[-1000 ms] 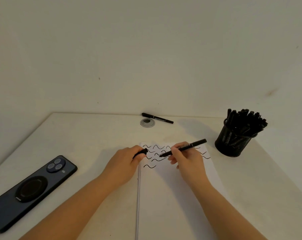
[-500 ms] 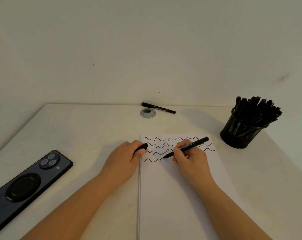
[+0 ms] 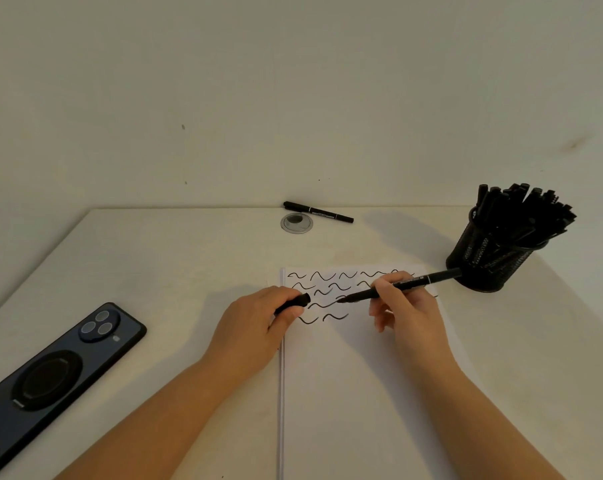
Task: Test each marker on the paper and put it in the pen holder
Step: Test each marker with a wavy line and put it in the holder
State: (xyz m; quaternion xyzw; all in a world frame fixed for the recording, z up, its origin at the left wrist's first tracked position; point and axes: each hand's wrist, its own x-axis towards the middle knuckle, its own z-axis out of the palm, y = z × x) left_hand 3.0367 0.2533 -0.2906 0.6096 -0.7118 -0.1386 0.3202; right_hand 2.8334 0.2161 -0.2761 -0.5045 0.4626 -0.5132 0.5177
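One uncapped black marker (image 3: 397, 287) is pinched in the right hand (image 3: 409, 308), its tip on or just above the white paper sheet (image 3: 355, 393) among rows of black wavy strokes. The left hand (image 3: 255, 327), just left of it at the sheet's edge, grips one black cap (image 3: 293, 303). Beyond the right hand stands one black mesh pen holder (image 3: 483, 263) packed with markers. One more capped black marker (image 3: 318, 212) lies far beyond both hands, beside one round grey grommet (image 3: 296, 223). Left of the left hand, one dark blue phone (image 3: 55, 379) lies on the cream table (image 3: 175, 265).
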